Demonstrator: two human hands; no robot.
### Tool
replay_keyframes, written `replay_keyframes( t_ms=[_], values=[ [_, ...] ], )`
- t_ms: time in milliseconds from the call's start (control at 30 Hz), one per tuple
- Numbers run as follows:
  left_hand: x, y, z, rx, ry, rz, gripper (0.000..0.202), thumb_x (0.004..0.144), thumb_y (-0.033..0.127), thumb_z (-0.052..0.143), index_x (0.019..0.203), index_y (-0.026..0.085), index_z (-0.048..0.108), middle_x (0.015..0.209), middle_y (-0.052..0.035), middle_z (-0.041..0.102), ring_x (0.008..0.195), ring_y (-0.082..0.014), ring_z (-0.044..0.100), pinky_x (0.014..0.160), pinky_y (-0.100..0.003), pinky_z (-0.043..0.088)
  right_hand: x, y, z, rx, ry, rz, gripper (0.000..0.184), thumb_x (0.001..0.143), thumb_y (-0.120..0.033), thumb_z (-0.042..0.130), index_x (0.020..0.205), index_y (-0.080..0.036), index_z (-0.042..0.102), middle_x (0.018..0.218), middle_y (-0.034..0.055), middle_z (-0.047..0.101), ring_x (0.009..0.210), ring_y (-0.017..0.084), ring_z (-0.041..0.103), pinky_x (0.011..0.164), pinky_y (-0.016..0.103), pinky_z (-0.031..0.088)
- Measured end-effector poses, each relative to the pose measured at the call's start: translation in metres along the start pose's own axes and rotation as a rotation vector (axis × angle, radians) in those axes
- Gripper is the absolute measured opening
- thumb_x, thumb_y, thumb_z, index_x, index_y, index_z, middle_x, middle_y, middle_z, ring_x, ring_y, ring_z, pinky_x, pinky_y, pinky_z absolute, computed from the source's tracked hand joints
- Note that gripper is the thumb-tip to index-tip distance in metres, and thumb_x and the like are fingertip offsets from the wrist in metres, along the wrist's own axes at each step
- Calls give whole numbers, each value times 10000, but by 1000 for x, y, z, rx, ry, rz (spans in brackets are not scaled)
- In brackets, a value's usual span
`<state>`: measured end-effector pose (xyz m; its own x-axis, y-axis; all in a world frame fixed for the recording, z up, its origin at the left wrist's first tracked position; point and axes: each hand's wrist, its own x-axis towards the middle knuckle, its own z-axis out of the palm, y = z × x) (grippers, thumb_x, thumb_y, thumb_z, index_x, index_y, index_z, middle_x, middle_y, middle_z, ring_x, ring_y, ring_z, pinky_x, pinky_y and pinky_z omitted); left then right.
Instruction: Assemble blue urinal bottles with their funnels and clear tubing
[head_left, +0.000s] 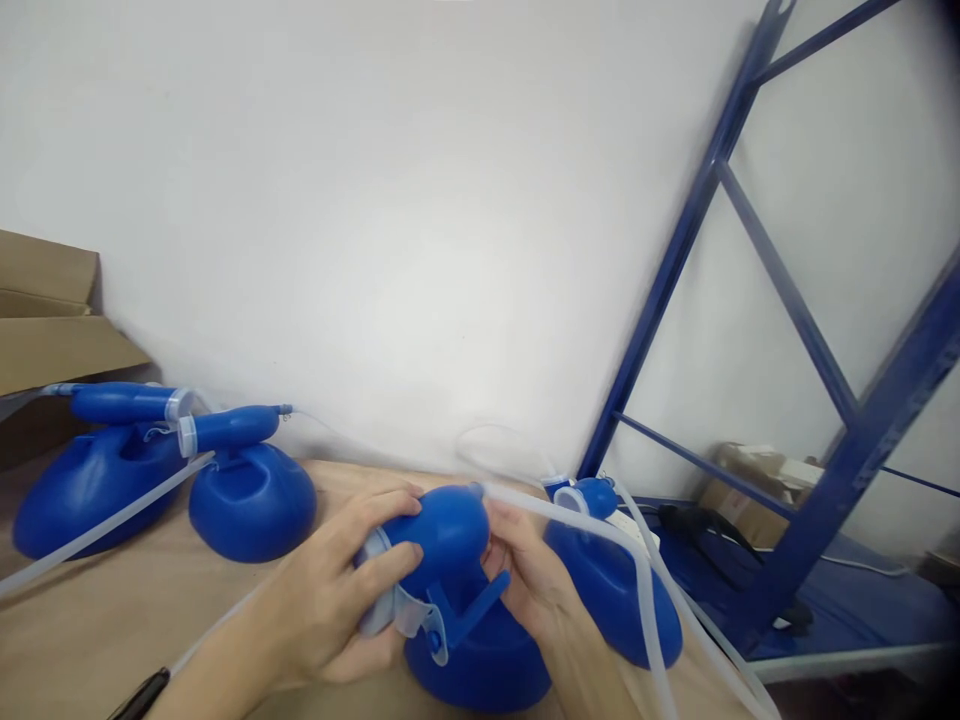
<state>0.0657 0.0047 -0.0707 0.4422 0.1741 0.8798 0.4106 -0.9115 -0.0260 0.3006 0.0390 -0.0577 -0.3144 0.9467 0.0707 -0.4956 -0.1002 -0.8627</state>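
Observation:
A blue plastic urinal bottle (444, 525) is tilted between my two hands, its rounded neck raised. My left hand (352, 580) wraps around the neck beside the translucent cap (375, 610), fingers over the top. A clear strap and a blue handle (472, 615) show below the neck. My right hand (525, 565) is closed at the neck's far end, its fingertips partly hidden behind the bottle. From near that end a clear tube (600, 522) runs right, over my right hand, then bends down toward the front edge.
Two similar blue bottles (251, 500) stand at the left, and another (615, 590) lies close on the right. A cardboard box (52, 350) is at the far left. A blue metal rack (690, 220) rises at the right. Loose tubes cross the brown tabletop (90, 640); a white wall (360, 200) stands behind.

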Motion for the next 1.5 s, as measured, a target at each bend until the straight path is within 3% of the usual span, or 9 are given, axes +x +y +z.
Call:
replay_keyframes(
  t_ms=[300,433,500,600,800,967,1100,1267,1500],
  values=[
    [-1,-10,1,-13,76,-341,354,992,274,509,1344,299,471,1305,-106,611,1137,-283,679,855,-373,575,-4,-6,9,-19,165,-209,390,629,-420,999,874,-181,812,821,26,717,745,138,582,738,258,512],
    [14,5,-1,-141,114,-745,294,1016,477,487,1232,281,525,889,-12,715,760,-225,714,701,-340,562,0,1,8,-38,131,-253,365,680,-435,965,895,-185,808,845,39,712,772,159,586,769,294,508],
    [23,12,-1,-310,135,-985,381,1002,573,467,1221,267,522,643,43,652,578,-212,652,619,-333,541,3,4,6,-41,113,-273,377,689,-435,955,926,-182,805,873,43,708,781,159,586,781,297,507],
    [34,16,-2,-564,204,-1201,442,979,615,464,1227,254,519,523,67,584,499,-217,601,537,-321,513,4,5,1,-122,69,-246,393,701,-427,941,970,-184,789,873,32,691,792,162,614,792,303,519],
    [38,6,-10,-680,296,-1214,471,887,663,639,1096,249,560,775,32,648,651,-195,653,598,-335,594,0,-11,-17,-763,44,-293,332,781,-400,854,1062,-235,790,1002,49,739,899,210,678,821,343,549],
    [40,7,-11,-681,303,-1220,505,863,667,673,1112,241,568,827,29,640,674,-182,655,623,-340,620,0,-13,-10,-758,93,-333,331,794,-436,840,1024,-204,789,945,79,796,930,265,752,795,362,598],
    [46,18,-9,-654,314,-1210,456,880,653,650,1090,254,581,855,25,646,675,-168,633,622,-323,617,-5,-2,2,-1093,285,-673,232,913,-422,754,804,-218,754,784,58,778,698,214,726,622,315,554],
    [48,20,-10,-633,279,-1216,462,886,651,637,1120,255,588,806,22,639,699,-191,647,640,-347,634,-8,-4,-2,-1424,308,-1262,100,973,-279,705,1048,-219,732,923,72,769,864,238,711,775,372,558],
    [42,13,-15,-680,223,-1209,475,879,650,663,1151,269,581,818,27,653,720,-196,675,682,-359,657,-7,-5,-2,-1497,278,-1420,109,973,-152,694,1038,-230,733,949,61,792,955,248,698,859,423,515]
  ],
)
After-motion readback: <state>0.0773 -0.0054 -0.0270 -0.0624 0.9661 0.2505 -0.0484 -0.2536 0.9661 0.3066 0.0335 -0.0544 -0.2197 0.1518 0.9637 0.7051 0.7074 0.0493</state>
